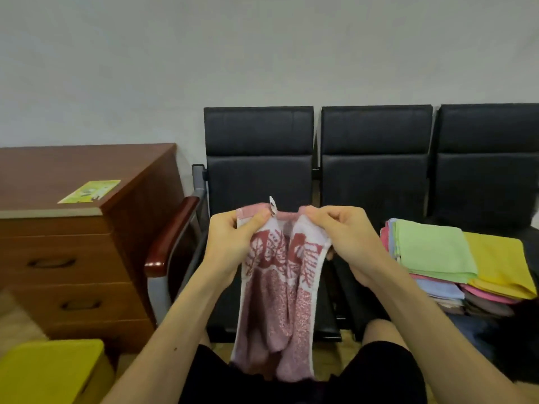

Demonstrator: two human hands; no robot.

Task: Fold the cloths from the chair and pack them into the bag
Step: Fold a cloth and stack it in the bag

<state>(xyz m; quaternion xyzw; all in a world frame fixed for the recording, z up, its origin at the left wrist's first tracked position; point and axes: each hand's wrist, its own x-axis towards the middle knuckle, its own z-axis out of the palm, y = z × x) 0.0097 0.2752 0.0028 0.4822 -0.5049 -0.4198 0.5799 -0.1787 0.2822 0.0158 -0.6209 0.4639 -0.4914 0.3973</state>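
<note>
A pink and white patterned cloth (277, 301) hangs down in front of me, over my lap. My left hand (230, 243) pinches its top left corner and my right hand (344, 240) pinches its top right corner, with a small white tag sticking up between them. On the black chair (376, 147) seat to the right lies a stack of folded cloths (455, 266), green and yellow on top, pink, blue and brown below. A yellow bag-like thing (49, 371) sits at the bottom left, only partly in view.
A brown wooden drawer cabinet (73, 258) stands at the left with a green and yellow card (90, 191) on top. The black row of three chairs has a red-brown armrest (172, 234) at its left end. A grey wall is behind.
</note>
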